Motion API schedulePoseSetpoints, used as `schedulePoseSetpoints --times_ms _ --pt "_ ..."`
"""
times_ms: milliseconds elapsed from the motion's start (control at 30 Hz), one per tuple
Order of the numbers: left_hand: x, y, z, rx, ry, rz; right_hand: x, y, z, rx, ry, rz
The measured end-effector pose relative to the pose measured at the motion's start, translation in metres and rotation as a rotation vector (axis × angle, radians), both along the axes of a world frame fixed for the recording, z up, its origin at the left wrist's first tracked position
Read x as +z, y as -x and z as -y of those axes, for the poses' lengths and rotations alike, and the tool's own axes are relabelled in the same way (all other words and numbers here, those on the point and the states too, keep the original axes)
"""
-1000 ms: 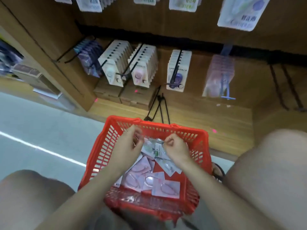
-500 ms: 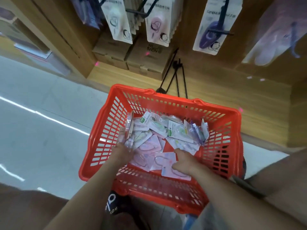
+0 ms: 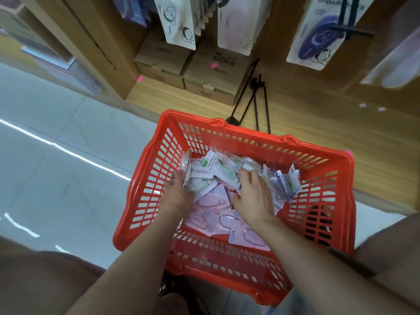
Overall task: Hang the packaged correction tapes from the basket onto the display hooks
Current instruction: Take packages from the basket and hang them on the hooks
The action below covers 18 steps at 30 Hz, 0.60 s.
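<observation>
A: Where the red basket (image 3: 159, 178) stands on the floor against the wooden shelf (image 3: 318, 137), what does it hold?

B: A loose heap of packaged correction tapes (image 3: 218, 201). Pink cards lie flat toward the basket's near wall, white and green ones toward its far wall, and a clear-fronted bunch (image 3: 284, 183) stands on edge near its right wall.

A: And the hands?

B: Both are inside the basket. The left hand (image 3: 176, 196) is at the left wall, fingers curled round a few upright packs (image 3: 186, 167). The right hand (image 3: 254, 196) lies spread, fingers flat on the middle of the heap.

A: Anything hard to make out?

B: The pack print is blurred. The hanging packs (image 3: 179, 21) beyond the basket are cut off at the top, so their hooks are mostly unseen. Two cardboard boxes (image 3: 204, 71) sit on the shelf under them, and loose black hooks (image 3: 254, 98) lie beside the boxes.

A: Which way do the tapes point?

B: Every way; the heap has no common axis. The held packs stand with their long side running from the basket's near wall to its far wall.
</observation>
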State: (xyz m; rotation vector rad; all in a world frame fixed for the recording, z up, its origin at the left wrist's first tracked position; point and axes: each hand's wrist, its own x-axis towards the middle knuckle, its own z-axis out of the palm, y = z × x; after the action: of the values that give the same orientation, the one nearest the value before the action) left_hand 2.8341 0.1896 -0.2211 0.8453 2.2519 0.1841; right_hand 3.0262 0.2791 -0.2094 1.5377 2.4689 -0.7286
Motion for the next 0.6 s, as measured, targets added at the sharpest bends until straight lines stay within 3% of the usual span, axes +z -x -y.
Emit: schedulePoseSetpoints --times_ms 100,233,433,600 --pt "0.0 0.004 -0.009 -0.038 -0.046 -0.013 -0.004 -0.006 -0.006 0.036 -0.004 0.062" --pt "-0.004 0.011 -0.016 -0.125 0.032 -0.102 -0.008 -0.005 -0.009 0.106 0.002 0.132" --pt "-0.011 0.017 -0.027 -0.196 0.074 -0.208 -0.003 0.013 -0.023 0.193 -0.042 0.031" --pt "-0.016 0.013 -0.029 -0.31 0.106 -0.315 -0.008 0.037 -0.033 0.226 -0.027 0.139"
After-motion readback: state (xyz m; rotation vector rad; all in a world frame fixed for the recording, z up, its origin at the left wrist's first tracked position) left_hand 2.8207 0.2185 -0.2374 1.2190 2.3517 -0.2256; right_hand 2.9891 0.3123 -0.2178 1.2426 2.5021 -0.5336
